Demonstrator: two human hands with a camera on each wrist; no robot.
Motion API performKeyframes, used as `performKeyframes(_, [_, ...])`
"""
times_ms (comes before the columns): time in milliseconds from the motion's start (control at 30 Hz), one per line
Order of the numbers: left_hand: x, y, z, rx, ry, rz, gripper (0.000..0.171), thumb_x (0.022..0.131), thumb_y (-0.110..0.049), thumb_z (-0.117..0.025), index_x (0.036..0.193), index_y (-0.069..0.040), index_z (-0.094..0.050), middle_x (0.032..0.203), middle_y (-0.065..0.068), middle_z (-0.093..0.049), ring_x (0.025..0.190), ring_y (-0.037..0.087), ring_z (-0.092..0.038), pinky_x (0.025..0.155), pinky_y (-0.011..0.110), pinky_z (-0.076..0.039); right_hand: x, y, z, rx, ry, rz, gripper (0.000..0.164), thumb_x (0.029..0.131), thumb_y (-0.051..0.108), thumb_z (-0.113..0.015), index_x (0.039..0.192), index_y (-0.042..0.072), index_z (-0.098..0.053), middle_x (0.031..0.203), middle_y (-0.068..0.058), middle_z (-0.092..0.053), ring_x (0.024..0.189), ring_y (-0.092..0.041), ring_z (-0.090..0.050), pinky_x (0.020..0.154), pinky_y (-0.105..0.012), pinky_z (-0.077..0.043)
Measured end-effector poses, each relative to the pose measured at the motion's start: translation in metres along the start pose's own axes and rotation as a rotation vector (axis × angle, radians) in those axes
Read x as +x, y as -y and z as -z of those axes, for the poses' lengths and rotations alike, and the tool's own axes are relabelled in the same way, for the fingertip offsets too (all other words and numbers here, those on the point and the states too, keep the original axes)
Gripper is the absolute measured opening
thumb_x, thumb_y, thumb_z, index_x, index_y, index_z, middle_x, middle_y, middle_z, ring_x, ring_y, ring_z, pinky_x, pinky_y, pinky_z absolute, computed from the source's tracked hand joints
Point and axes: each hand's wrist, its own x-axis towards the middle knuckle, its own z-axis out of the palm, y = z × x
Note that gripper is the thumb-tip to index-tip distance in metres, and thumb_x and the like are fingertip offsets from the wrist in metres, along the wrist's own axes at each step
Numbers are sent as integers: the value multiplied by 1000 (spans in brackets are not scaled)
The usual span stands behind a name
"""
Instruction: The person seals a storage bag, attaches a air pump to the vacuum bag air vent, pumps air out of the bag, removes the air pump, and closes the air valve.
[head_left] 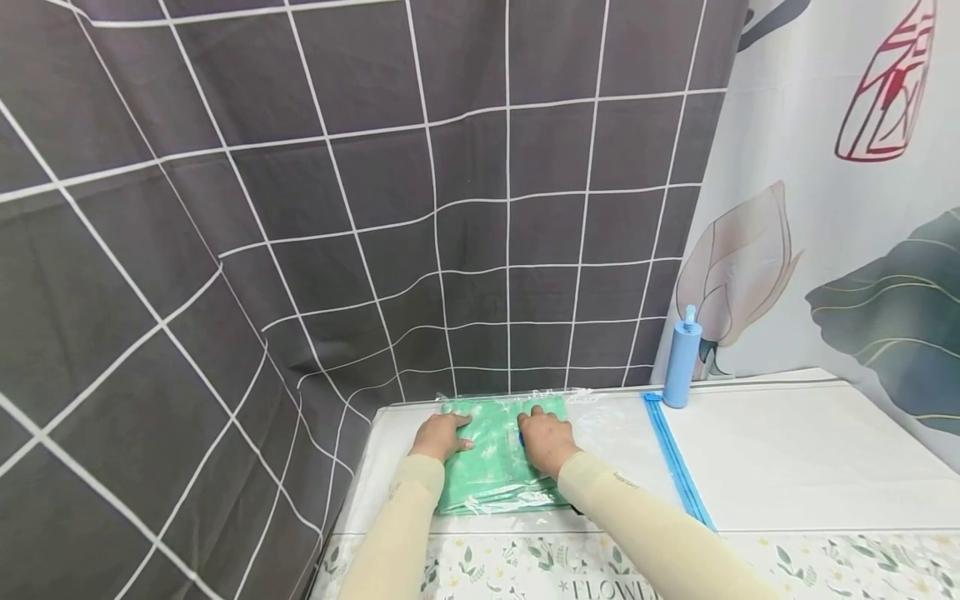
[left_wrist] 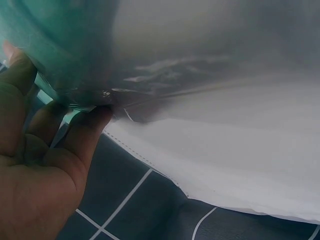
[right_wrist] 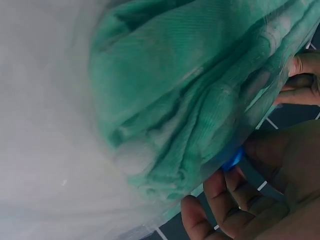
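A clear plastic storage bag (head_left: 618,442) lies flat on the white table, with folded green ribbed cloth (head_left: 480,467) inside its left part. A blue zip seal (head_left: 675,458) runs along the bag's right end. My left hand (head_left: 437,436) rests on the bag's left side, thumb and fingers spread against the plastic over the cloth. On the bag's middle, my right hand (head_left: 549,442) pinches a small blue valve cap (right_wrist: 233,158) between thumb and fingers; the hand partly hides the cap in the head view.
A light-blue hand pump (head_left: 682,362) stands upright behind the zip seal, near the table's back edge. The white tabletop (head_left: 795,467) extends to the right. A dark checked curtain (head_left: 465,233) hangs close behind and on the left. Floral cloth (head_left: 840,567) borders the front.
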Motion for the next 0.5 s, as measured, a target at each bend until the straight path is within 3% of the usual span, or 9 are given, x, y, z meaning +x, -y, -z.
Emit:
performKeyframes(200, [1, 3, -3, 1, -14, 3, 68, 85, -45, -90, 150, -27, -76, 157, 7, -74, 150, 41, -66, 130, 60, -51, 8, -17, -6, 76, 10, 26, 46, 95, 3, -84, 138, 9, -71, 129, -21, -72, 104, -42, -78, 79, -63, -70])
performKeyframes(367, [3, 2, -3, -10, -9, -3, 69, 85, -44, -90, 150, -27, -75, 158, 8, -73, 150, 42, -66, 131, 61, -50, 20, -53, -24, 177, -93, 31, 42, 97, 11, -80, 138, 8, -75, 126, -18, -74, 101, -31, -79, 83, -51, -71])
performKeyframes(500, [3, 1, -4, -4, -7, -6, 69, 85, -44, -90, 151, -26, -75, 158, 9, -72, 151, 43, -65, 131, 61, -50, 14, -75, -14, 251, -157, 37, 41, 93, 13, -79, 132, 2, -75, 120, -22, -74, 102, -32, -76, 90, -50, -70])
